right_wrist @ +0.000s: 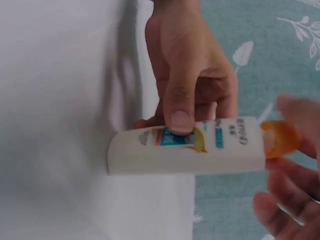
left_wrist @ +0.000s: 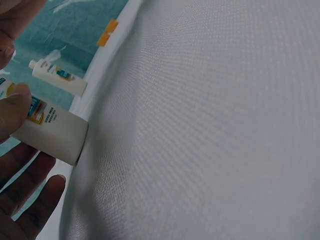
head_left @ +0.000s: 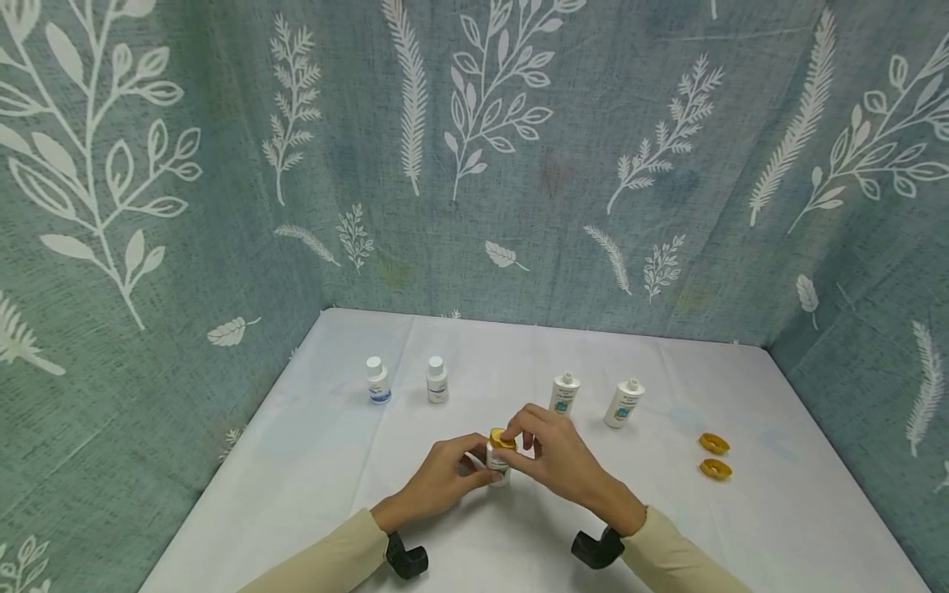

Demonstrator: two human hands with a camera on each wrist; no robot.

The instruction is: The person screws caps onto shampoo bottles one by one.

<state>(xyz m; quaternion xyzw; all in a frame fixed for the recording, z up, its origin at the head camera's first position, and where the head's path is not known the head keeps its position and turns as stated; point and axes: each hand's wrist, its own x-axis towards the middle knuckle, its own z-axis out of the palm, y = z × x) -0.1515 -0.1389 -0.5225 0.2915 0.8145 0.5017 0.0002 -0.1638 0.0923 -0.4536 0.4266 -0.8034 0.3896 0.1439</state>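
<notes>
Head view: the work surface was a table under white cloth (head_left: 311,445), with faint fold lines running front to back. Grey-green leaf-print fabric (head_left: 534,255) walled the back and both sides. The cloth's far edge ran along the foot of the fabric; its side edges spread apart toward me. The label-printed white bottle (head_left: 498,464) stood roughly upright, forward of the table's middle. The left hand (head_left: 443,476) gripped its body; the right hand (head_left: 556,455) pinched an orange ring (head_left: 497,434) at its top. Room around the hands: two white-capped bottles (head_left: 437,384) stood well back on the left, a broad strip of cloth between them and the left edge. Of two narrow-topped bottles (head_left: 624,404), the nearer stood just beyond the right hand. Two loose orange rings (head_left: 715,469) lay farther right, well inside the right edge.

Left wrist view: woven cloth filled most of the field. The left thumb pressed the bottle's label, and the base touched the cloth. Another bottle stood behind.

Right wrist view: right-hand fingers, blurred, held the orange ring around a pale neck. I could not tell whether it was fully seated.
</notes>
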